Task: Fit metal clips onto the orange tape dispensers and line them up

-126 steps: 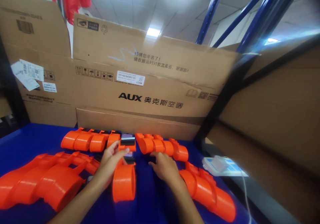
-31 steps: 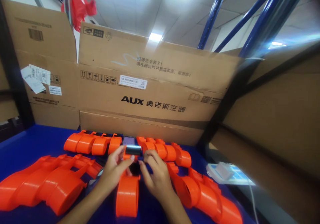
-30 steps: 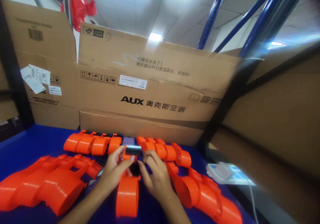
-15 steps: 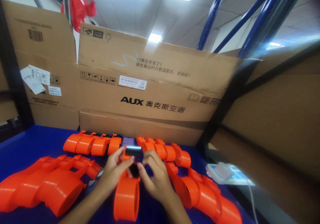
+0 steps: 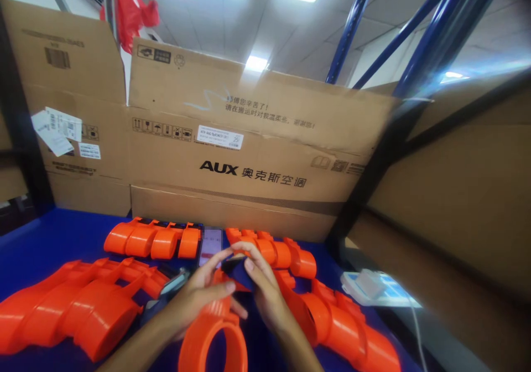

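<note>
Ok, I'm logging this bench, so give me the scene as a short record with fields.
Left hand: holds an orange piece, ring opening toward the camera
Right hand: grips a dark piece
Join between pieces: hidden by fingers
Beyond hands: phone
Surface: blue table
Left and right: rows of orange parts
Back: standing cardboard, marked AUX
</note>
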A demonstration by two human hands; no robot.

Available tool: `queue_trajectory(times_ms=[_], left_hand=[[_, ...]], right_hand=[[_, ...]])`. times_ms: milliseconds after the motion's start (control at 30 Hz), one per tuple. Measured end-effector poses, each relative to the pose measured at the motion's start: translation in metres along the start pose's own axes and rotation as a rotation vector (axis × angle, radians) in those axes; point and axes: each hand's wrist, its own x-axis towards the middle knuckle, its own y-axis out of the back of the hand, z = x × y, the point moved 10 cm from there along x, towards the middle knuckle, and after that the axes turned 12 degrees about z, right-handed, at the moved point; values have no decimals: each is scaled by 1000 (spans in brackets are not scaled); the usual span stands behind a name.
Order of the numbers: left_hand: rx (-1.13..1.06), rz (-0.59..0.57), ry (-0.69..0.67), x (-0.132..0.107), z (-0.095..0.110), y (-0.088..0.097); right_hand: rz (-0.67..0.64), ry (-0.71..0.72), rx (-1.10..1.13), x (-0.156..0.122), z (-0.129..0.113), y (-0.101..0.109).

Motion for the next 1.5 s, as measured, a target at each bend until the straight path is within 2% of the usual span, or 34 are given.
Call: queue_trajectory(times_ms=[100,200,400,533,633,700,733,800,867,1033,1100,1200,1300,1400,1500], left_hand=[[39,-12,-77,-6,10,-4],[133,88,-137,-4,15,6],[173,110,-107,3,9,16],[157,154,-100,6,7,22],[75,215,-144,12,12,35],[-17,257,-138,17,14,47],[-66,269,-112,19,13,52],[-174,262,-47,22,11,58],[-275,232,-9,23,11,59],[-349,173,26,24,6,54],[-350,165,26,25,3,51],[-351,119,41,21,1,40],[-310,79,65,13,0,27],[-271,71,18,6,2,19],[-251,38,2,4,0,12]], right_hand=[[19,-5,-10,0,3,-3],[23,11,-43,0,6,-9],[96,38,-1,1,4,-12],[60,50,-70,4,5,-11],[182,109,-273,9,0,15],[273,167,-534,11,-8,34],[268,160,-700,12,-7,39],[195,113,-1004,11,0,43],[91,74,-1215,8,9,42],[-58,105,-1413,-2,19,30],[-48,130,-1399,-2,17,29],[45,183,-1264,5,5,34],[218,256,-975,10,-13,45],[406,283,-667,9,-24,59],[457,239,-440,5,-25,58]])
